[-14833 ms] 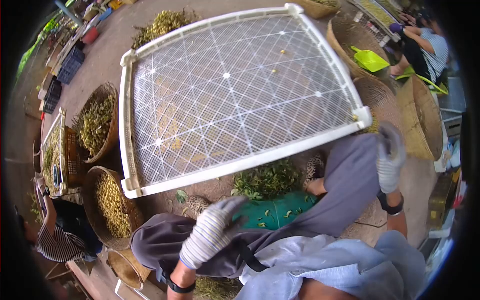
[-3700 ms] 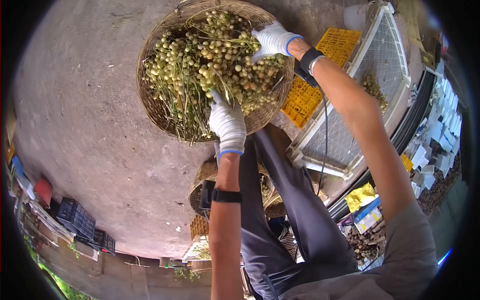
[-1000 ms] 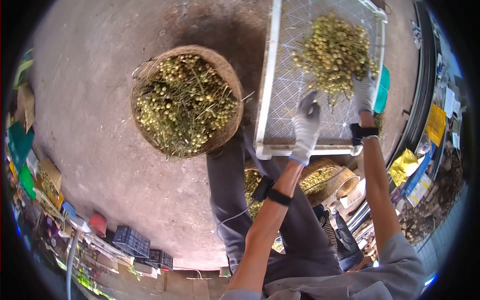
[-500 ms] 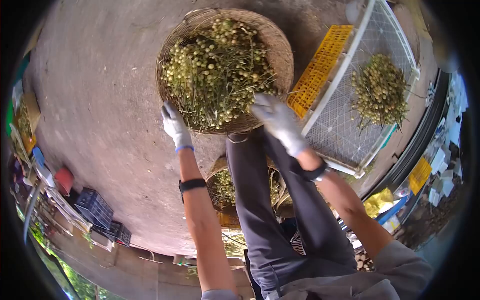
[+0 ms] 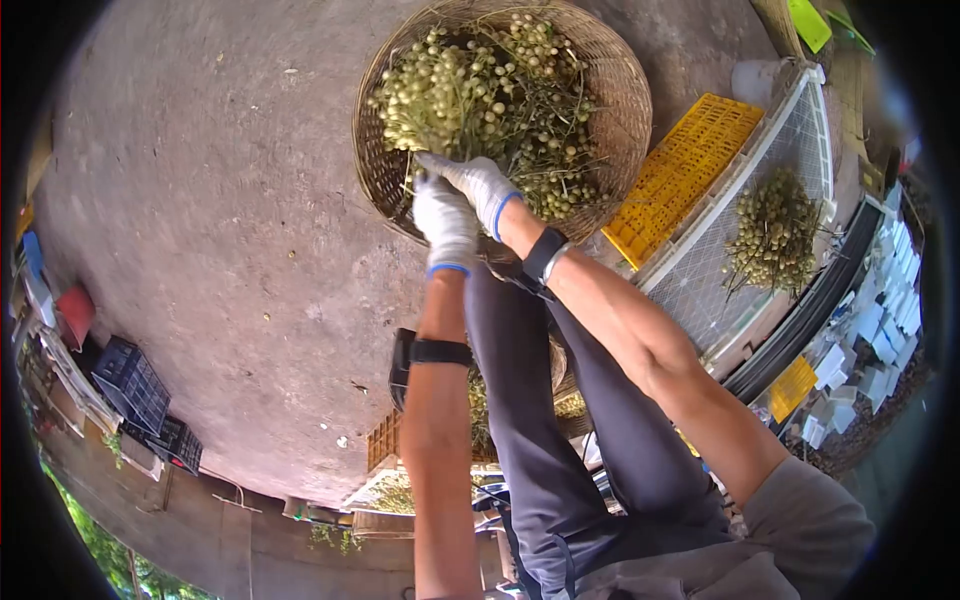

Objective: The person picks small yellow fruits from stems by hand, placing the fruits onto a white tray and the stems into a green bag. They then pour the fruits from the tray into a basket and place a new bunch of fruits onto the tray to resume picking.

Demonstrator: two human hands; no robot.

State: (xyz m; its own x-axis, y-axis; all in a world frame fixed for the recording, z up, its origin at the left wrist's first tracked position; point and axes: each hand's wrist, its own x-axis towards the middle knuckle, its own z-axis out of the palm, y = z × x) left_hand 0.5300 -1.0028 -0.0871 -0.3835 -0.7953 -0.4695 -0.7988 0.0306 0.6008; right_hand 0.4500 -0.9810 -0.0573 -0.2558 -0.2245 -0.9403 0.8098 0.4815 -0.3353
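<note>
A round wicker basket (image 5: 625, 95) at the top centre holds many small, round, yellow-green fruits on thin stems. Both of my hands wear white gloves and meet over its near left part. My left hand (image 5: 443, 222) is closed round the stems of a fruit bunch (image 5: 432, 95), whose fruits point away from me. Across it reaches my right hand (image 5: 474, 186), its fingers closed at the same stems just above the left one. The gloves partly hide the stem ends.
Right of the basket lies a yellow plastic crate (image 5: 690, 170). Beside it a white-framed mesh rack (image 5: 700, 285) carries another fruit bunch (image 5: 775, 232). Dark crates (image 5: 132, 385) stand at the lower left. More fruit in baskets shows behind my legs.
My hands have come together from opposite sides of the basket and gripped a bunch by its stems. The basket and rack appear further right as the view shifts.
</note>
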